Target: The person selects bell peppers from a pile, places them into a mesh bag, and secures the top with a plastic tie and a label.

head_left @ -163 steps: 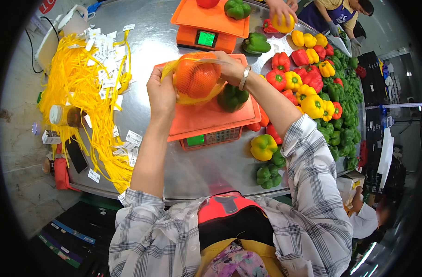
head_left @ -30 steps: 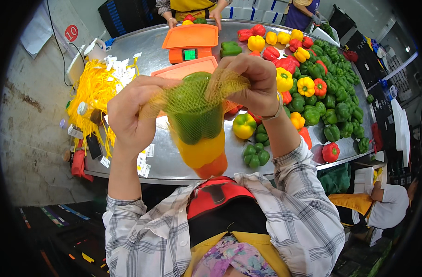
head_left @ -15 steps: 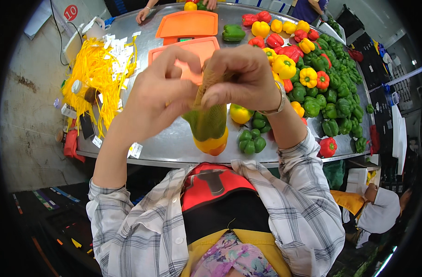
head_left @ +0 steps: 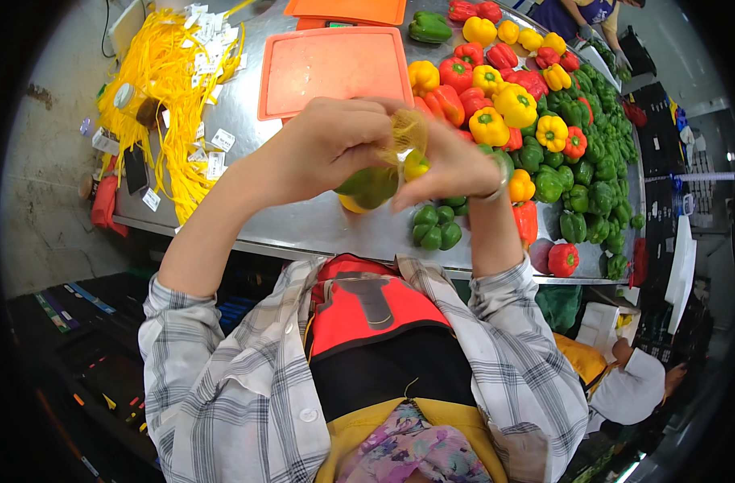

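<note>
In front of me above the table hangs a yellow mesh bag with green and yellow bell peppers inside. My left hand is closed on the net, above the peppers. My right hand, smeared by motion, is beside the net's top with its thumb spread away from its fingers; its fingertips are partly hidden behind the net. A loose green pepper lies on the table below my right hand. Part of a yellow pepper shows through the gap between the hands.
An orange tray lies ahead on the metal table. Yellow net strips with white tags are heaped at left. Red, yellow and green peppers crowd the right side. Another person stands at the far right, one lower right.
My right hand has shifted right and loosened from its pinch on the net's top. The bagged peppers have risen and tilted. My view has moved closer to the near table edge.
</note>
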